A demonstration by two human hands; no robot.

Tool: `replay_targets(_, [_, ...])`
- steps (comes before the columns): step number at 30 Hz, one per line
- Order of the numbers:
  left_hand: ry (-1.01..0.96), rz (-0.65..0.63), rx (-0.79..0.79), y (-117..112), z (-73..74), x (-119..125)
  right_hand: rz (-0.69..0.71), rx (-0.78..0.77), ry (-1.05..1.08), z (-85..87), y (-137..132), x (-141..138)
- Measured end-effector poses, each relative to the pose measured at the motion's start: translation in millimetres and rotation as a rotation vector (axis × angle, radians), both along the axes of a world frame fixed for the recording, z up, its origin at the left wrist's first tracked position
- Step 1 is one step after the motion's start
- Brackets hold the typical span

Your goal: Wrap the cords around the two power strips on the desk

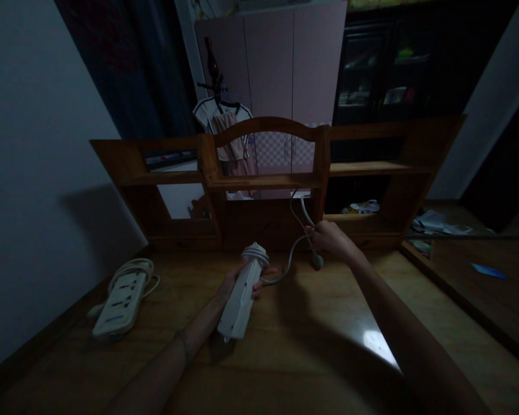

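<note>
My left hand [233,282] is closed around a white power strip [241,302], held tilted above the wooden desk top. Turns of its cord are wound about the far end of the strip. From there a loose length of power cord [292,256] runs to my right hand [331,237], whose fingers pinch it near the shelf unit. The cord's plug [317,261] dangles just below that hand, and another loop rises behind it. To the left, a second power strip [120,298] lies on the desk with its own cord coiled at its far end.
A wooden shelf unit [263,181] stands along the desk's back edge. Beyond it are pink cabinets [268,69] and clothes on a rack [222,118]. A wall [34,202] borders the left side. On the right, a blue item [488,271] lies on a lower brown surface.
</note>
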State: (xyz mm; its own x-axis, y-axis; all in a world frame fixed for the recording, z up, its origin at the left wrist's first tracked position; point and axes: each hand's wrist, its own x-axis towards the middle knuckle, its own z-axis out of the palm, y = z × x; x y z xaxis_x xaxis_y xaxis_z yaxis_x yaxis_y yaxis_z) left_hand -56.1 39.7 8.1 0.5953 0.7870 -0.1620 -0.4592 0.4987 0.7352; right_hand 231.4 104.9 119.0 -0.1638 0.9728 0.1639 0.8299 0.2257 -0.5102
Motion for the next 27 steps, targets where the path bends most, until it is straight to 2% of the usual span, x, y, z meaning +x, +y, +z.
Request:
replay_targets(5, [-0.068,0.045,0.037,-3,12.4,6,-0.180,0.027,-0.260,7.3,-15,-2])
replay_targets(7, [-0.100,0.024,0.047,-4,16.7,8,-0.119,0.023,-0.131,10.3,-18,-2])
replay_targets(11, [-0.135,0.009,0.060,-3,16.1,8,0.168,-0.013,0.349,12.8,-16,-5])
replay_targets(15, [-0.124,-0.069,0.057,-1,11.7,7,0.263,0.134,0.566,10.8,-14,-11])
replay_targets(19, [-0.104,-0.177,0.034,-4,12.1,6,0.271,0.298,0.434,7.7,-16,-19])
replay_targets(23, [-0.101,-0.247,0.022,-6,12.6,5,0.202,0.397,0.305,4.5,-22,-33])
replay_targets(25, [-0.106,-0.256,0.022,-6,11.9,5,0.242,0.326,0.267,-0.7,-25,-41])
replay_targets(27, [-0.112,-0.253,0.031,-5,11.5,5,0.348,0.098,0.205,-10.7,-27,-48])
